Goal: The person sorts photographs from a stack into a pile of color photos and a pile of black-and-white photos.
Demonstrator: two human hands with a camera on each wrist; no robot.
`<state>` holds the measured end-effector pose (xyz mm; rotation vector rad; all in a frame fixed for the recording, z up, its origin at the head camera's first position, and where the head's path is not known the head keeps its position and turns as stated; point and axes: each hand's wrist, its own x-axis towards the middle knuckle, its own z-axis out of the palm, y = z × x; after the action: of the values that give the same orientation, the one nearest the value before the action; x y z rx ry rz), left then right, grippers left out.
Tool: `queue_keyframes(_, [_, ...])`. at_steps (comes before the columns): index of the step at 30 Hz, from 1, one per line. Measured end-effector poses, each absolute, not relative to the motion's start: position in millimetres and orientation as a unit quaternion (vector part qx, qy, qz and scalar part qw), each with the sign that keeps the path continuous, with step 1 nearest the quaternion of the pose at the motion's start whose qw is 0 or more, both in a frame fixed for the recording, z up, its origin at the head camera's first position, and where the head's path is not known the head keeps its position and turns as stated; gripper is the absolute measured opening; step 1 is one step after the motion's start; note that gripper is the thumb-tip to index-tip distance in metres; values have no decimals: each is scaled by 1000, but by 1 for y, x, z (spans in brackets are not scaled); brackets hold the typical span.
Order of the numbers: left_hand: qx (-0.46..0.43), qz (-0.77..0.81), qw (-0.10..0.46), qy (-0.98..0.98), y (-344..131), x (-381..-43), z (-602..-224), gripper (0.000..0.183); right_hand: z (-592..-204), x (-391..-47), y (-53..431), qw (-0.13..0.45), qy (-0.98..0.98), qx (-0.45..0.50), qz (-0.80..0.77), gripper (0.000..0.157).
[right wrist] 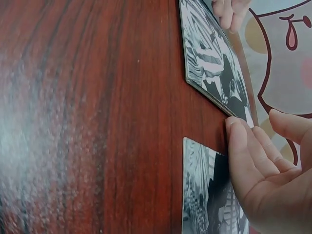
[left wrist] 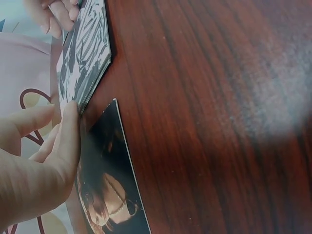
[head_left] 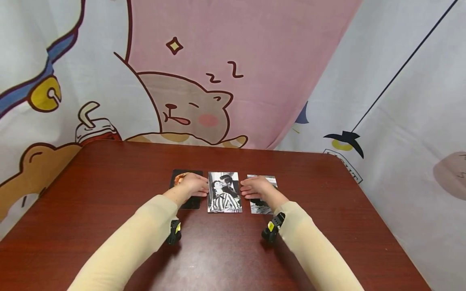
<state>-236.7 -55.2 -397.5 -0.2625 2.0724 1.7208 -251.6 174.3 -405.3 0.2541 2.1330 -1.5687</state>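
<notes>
Three black-and-white or dark photo cards lie in a row on the table. The middle one, a black-and-white photo (head_left: 224, 198) of a couple, tops a small stack whose layered edge shows in the right wrist view. My left hand (head_left: 194, 185) has its fingertips right at the stack's left edge, fingers fairly straight. On the opposite side my right hand (head_left: 257, 186) touches the right edge with extended fingertips (right wrist: 235, 127). Beneath the left hand lies a dark photo (left wrist: 119, 195) with a necklace on the figure, partly covered. Another black-and-white photo (right wrist: 197, 190) lies under the right hand, also partly hidden.
The table (head_left: 225, 250) is glossy reddish-brown wood. Behind it and along its sides hangs a cartoon-printed curtain (head_left: 233, 40) with a sleeping bear. Each wrist wears a small black camera, such as the left one (head_left: 174, 232).
</notes>
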Motion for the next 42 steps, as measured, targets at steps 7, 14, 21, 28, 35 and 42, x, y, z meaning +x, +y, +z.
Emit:
queue_keyframes(7, [-50,652,182,734,-71,-289,-478,30,-403,-252,171,235,781,109,-569,38])
queue_keyframes(14, [-44,652,206,728,-74,-297,-491,36,-402,-251,170,237,778,118,-570,36])
queue_keyframes(21, [-80,613,210,757,-58,-242,-411,38,-396,-248,169,237,778,122,-569,39])
queue_keyframes(28, [-78,616,199,758,-57,-232,-393,35,-393,-250,170,229,784,126,-562,44])
queue_keyframes(35, [-83,607,183,769,-56,-234,-389,35,-389,-250,171,230,782,127,-565,45])
queue_keyframes(42, [-96,628,174,752,-52,-233,-387,36,-392,-251,171,229,769,132,-582,41])
